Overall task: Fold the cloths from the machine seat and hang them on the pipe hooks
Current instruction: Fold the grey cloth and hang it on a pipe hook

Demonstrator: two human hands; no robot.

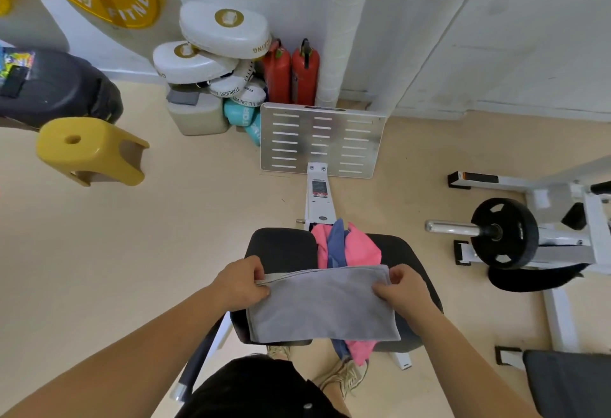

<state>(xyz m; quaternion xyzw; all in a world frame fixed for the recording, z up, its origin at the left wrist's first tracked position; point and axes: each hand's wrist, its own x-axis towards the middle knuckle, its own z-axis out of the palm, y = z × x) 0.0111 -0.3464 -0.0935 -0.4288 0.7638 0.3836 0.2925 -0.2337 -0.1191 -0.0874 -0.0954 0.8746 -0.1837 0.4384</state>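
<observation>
A grey cloth (322,305), folded double, hangs over the black machine seat (281,245). My left hand (243,282) pinches its upper left corner. My right hand (401,287) pinches the upper right corner. Beneath and behind the grey cloth lie a pink cloth (362,247) and a blue cloth (335,245), crumpled together on the seat. A bit of pink and blue cloth pokes out below the grey cloth's lower edge. No pipe hooks are in view.
A metal footplate (322,140) stands ahead of the seat. A yellow stool (89,150) is at the left. White pads (215,50) and two red extinguishers (291,74) sit by the wall. A weight plate on a bar (504,232) is at the right.
</observation>
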